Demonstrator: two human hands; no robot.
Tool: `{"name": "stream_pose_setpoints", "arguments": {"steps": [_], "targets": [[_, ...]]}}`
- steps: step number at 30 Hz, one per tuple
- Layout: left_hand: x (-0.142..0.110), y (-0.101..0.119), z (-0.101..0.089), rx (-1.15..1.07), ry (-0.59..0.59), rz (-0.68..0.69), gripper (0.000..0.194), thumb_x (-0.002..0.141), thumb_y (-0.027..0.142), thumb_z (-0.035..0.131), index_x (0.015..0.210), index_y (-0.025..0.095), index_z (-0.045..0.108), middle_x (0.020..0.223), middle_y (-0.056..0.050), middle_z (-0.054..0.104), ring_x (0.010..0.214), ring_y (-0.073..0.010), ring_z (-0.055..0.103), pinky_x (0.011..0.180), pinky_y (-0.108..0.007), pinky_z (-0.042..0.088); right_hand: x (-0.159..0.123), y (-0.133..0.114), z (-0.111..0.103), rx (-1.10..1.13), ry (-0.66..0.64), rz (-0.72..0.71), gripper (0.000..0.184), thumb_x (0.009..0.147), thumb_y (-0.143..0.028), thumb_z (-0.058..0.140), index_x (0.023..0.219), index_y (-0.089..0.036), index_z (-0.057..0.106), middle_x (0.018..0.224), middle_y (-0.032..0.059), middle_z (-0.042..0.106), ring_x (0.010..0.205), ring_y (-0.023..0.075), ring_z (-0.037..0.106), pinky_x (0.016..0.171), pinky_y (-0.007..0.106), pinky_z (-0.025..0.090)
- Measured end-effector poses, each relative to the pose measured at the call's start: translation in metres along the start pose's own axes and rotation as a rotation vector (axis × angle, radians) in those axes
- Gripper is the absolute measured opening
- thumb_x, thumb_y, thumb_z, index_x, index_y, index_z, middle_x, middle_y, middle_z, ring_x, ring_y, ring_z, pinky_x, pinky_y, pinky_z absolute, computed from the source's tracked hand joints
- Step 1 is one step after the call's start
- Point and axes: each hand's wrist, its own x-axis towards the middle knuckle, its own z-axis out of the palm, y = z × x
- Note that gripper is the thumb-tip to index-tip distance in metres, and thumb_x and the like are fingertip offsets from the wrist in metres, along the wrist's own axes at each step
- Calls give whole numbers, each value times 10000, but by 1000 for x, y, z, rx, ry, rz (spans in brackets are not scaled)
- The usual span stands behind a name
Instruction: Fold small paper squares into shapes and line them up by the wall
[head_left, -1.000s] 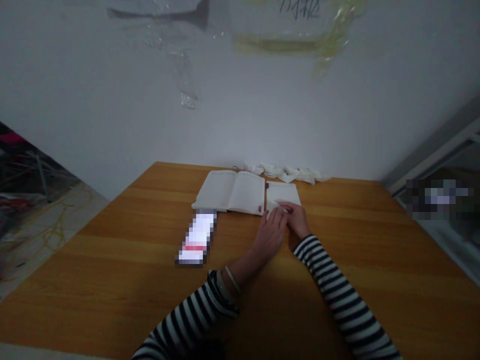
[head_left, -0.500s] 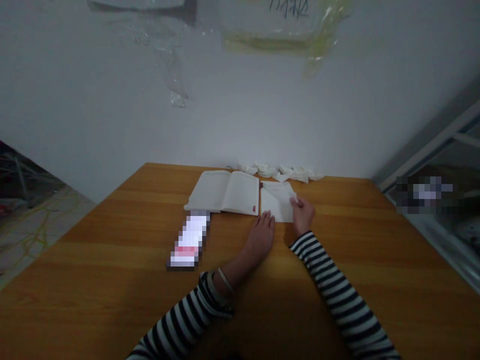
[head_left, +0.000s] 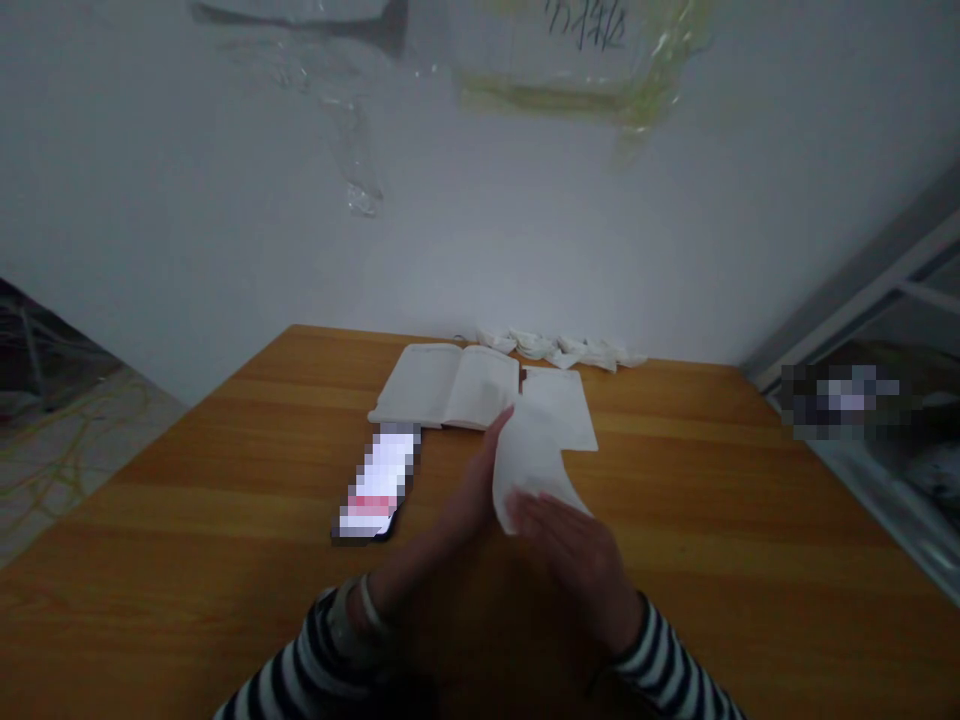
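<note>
I hold a white sheet of paper (head_left: 529,460) raised over the wooden table (head_left: 750,520). My left hand (head_left: 476,480) grips its left edge, thumb up near the top. My right hand (head_left: 574,555) has its fingers on the sheet's lower edge, back of the hand towards me. An open white notebook (head_left: 448,384) lies flat beyond my hands. More white paper (head_left: 566,405) lies just right of the notebook. Both sleeves are black-and-white striped.
A phone (head_left: 375,482) with a lit screen lies left of my hands. Crumpled white pieces (head_left: 559,347) sit in a row at the table's far edge against the wall. Plastic sheeting (head_left: 570,70) hangs on the wall above. A metal frame (head_left: 862,310) stands at right.
Both hands left the paper pile beside the notebook and drew back towards me, lifting one white sheet off the table. Before, they pressed flat on the pile.
</note>
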Motion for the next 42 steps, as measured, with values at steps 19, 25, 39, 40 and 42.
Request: {"name": "stream_pose_setpoints", "arguments": {"steps": [19,25,39,40,42], "targets": [[-17,-17,-49,-712,-198,-561,289,630,348,880,862,187,814,942,-100,787,855,-274,721,847,-422,556,-30,78,24,1039,24,803,761,753,-417,836,1445,-320,535,1116,69,758,965,247,718,903,412,561],[-25,-11,-46,-612,-285,-409,630,673,280,865,1274,227,684,1313,-129,666,1172,-321,626,1008,-461,490,-26,71,40,880,163,804,290,758,-510,804,932,-279,831,996,103,798,909,294,735,827,408,569],[-28,3,-43,-618,-135,-584,382,754,506,779,711,127,766,824,-119,760,740,-237,678,650,-314,526,-20,49,45,789,408,759,265,768,-474,799,855,-223,810,894,83,771,807,240,708,742,363,574],[-29,5,-41,-639,-136,-622,385,751,507,784,764,122,776,830,-120,765,741,-238,684,649,-313,529,-20,48,46,776,401,785,234,799,-449,774,825,-219,807,874,78,773,797,236,707,744,365,574],[-31,10,-36,-685,-118,-667,408,736,504,802,878,122,782,895,-127,777,796,-250,702,696,-324,547,-19,45,46,738,366,820,199,835,-395,742,798,-208,802,878,78,775,800,233,705,752,367,571]]}}
